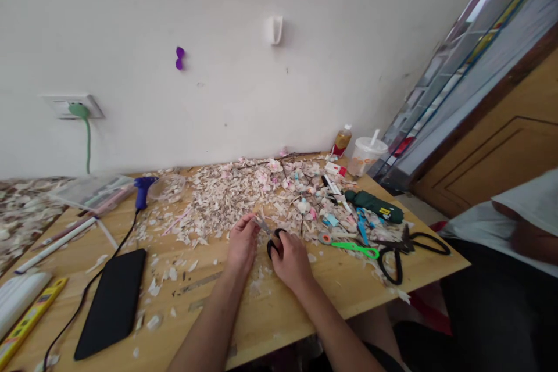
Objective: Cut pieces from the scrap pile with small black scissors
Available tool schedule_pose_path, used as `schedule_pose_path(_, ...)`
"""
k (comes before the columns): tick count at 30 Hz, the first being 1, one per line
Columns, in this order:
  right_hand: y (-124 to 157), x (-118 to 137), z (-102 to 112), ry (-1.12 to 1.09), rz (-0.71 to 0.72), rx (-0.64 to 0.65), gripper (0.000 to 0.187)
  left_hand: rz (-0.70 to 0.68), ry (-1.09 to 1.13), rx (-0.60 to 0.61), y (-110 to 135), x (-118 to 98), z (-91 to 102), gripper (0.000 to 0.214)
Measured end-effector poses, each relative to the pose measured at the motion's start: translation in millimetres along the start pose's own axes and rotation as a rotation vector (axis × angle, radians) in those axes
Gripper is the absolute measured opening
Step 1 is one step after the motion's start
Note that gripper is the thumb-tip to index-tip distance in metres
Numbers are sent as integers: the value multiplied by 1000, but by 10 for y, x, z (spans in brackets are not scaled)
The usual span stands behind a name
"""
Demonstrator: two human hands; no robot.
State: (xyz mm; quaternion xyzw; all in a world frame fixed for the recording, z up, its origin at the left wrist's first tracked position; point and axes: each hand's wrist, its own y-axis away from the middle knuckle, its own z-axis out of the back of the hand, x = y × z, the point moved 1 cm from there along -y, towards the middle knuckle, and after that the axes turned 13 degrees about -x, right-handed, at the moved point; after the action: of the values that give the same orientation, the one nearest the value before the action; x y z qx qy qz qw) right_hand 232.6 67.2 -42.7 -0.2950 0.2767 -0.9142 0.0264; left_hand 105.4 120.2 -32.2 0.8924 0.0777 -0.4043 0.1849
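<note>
Near the front middle of the wooden table, my right hand (293,261) grips a pair of small scissors (265,225) by their black handles. Their metal blades point up and left, reaching my left hand (244,241). The fingertips of that hand are pinched together on a small pale piece beside the blade tips; its exact kind is too small to make out. Just beyond both hands spreads a heap of thin pale scraps (222,195), like shavings or torn petals, with pink blossoms (274,166) and thin twigs among them.
Right of my hands lie a green-handled tool (355,249), large black-handled scissors (394,264) and a dark green folded umbrella (375,204). A bottle (342,140) and lidded cup (366,157) stand behind. Leftward are a phone (111,302), a corded blue glue gun (142,192) and a seated person (501,279) opposite, rightmost.
</note>
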Motion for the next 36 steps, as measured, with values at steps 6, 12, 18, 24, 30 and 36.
schedule_pose_path(6,19,-29,-41,7,20,-18,20,-1,-48,61,13,-6,-8,18)
schedule_pose_path(12,33,-50,-67,24,15,-3,18,90,36,71,57,-1,-16,23)
schedule_pose_path(18,23,-29,-31,26,3,6,19,121,57,82,73,24,1,19)
schedule_pose_path(24,11,12,21,45,3,23,19,-106,-253,113,-55,3,50,22)
schedule_pose_path(30,12,1,2,66,-28,22,22,-153,-250,148,-52,-1,37,23)
schedule_pose_path(36,11,14,10,49,-17,31,19,8,-147,46,-41,9,52,41)
